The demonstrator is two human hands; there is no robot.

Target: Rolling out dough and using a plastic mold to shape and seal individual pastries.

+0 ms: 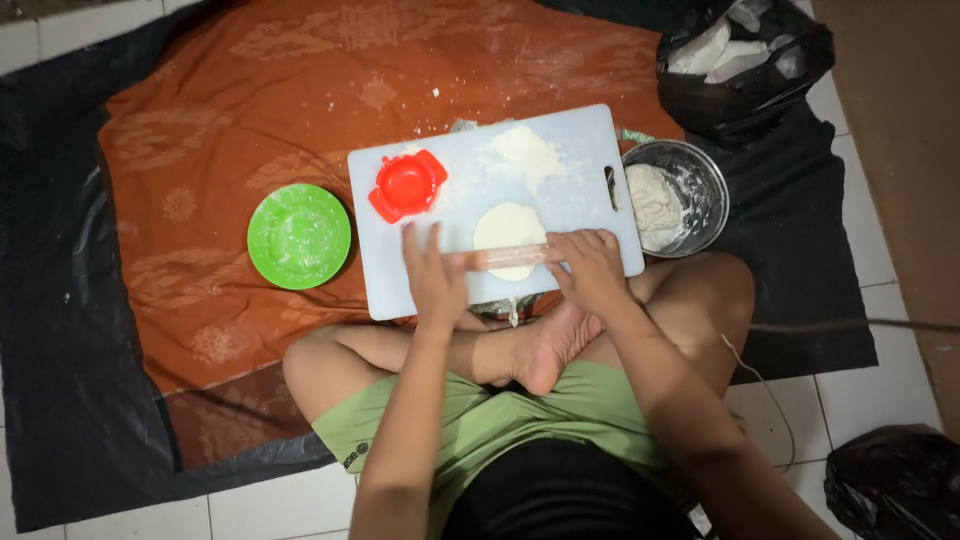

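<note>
I am looking down at both hands resting on a rolling pin (510, 258) that is lying across the near part of a flat round of dough (509, 239). My left hand (432, 280) is lying flat and open, fingers stretched forward, palm pressing on the pin's left end. My right hand (590, 268) is also pressing down on the right end, fingers curved loosely over it rather than clenched. The dough is sitting on a white cutting board (580, 190) on the floor just beyond crossed legs. On the board's far left a red round mould (407, 185) is sitting, and a heap of flour (524, 152) is lying near its far edge. A green plate (299, 236) is lying left of the board on an orange cloth (200, 120). A metal bowl (700, 190) holding more dough is standing just right of the board.
</note>
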